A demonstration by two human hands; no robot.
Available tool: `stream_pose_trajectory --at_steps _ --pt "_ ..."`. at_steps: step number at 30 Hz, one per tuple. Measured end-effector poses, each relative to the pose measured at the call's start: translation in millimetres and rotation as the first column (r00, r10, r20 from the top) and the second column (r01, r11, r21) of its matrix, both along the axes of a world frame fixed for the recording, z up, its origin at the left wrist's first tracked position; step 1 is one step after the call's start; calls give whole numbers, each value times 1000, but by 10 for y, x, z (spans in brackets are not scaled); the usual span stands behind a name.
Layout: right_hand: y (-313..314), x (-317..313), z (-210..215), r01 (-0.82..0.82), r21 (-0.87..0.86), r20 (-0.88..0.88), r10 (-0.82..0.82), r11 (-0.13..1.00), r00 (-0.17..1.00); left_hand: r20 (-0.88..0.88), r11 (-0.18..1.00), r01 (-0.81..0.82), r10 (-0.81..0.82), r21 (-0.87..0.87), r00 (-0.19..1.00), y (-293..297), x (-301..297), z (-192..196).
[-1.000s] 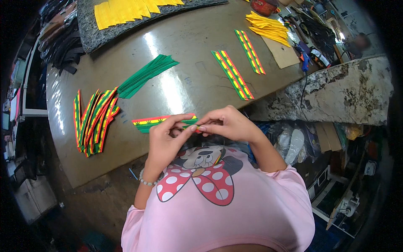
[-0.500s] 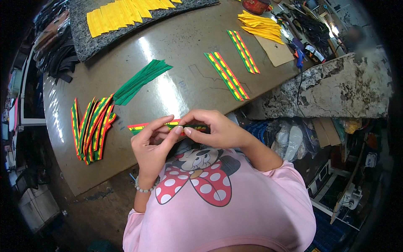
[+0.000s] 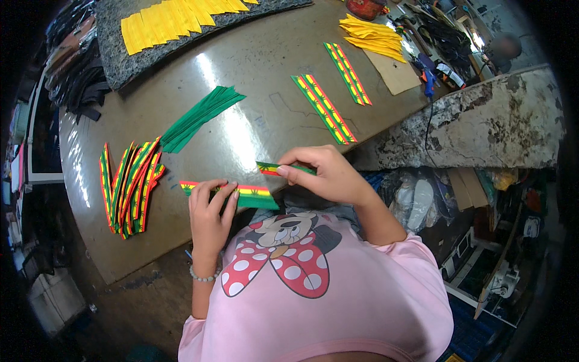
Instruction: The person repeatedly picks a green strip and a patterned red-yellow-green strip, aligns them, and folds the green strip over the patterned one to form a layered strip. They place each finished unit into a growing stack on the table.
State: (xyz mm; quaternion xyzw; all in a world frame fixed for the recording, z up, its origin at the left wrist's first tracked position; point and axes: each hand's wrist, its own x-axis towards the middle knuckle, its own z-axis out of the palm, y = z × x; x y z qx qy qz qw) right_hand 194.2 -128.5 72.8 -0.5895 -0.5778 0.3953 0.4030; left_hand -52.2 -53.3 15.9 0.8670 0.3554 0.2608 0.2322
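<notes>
My left hand (image 3: 208,215) is closed on a red, yellow and green patterned strip (image 3: 254,190) at the table's near edge. Along that strip's lower side shows a plain green strip (image 3: 259,201); whether the two are joined I cannot tell. Apart from it, to the right, my right hand (image 3: 325,176) pinches another patterned strip (image 3: 269,168) between thumb and fingers, and its far end is partly hidden by the hand. A loose pile of patterned strips (image 3: 129,187) lies left of my left hand, with a bundle of green strips (image 3: 199,119) beyond it.
Two wide patterned pieces (image 3: 324,108) (image 3: 348,73) lie on the brown table (image 3: 181,157). Yellow strips (image 3: 163,27) cover a dark slab (image 3: 241,21) at the back. More yellow strips (image 3: 373,37), cardboard (image 3: 395,75) and a blue glue gun (image 3: 429,82) are at right.
My hands were together at one patterned strip; they have moved apart. The right hand has shifted right with a patterned strip, and the left-hand strip with its green edge now shows more.
</notes>
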Motion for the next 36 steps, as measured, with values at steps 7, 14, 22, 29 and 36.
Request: stream_pose_trajectory --at_steps 7,14,22,29,36 --pt "-206 154 100 27 -134 -290 -65 991 955 50 992 -128 129 -14 990 131 427 -85" --pt "-210 87 -23 -10 -195 -360 -63 981 931 392 911 157 5 -381 920 23 520 182" --pt "36 16 -94 -41 -194 -224 -4 980 975 441 639 77 433 -765 786 115 427 253" --pt "465 825 -19 153 -52 -10 -154 987 988 441 658 1 504 -753 742 375 536 225" --pt "1165 1099 -265 31 46 125 -37 998 992 320 726 -185 497 -662 807 443 731 172"
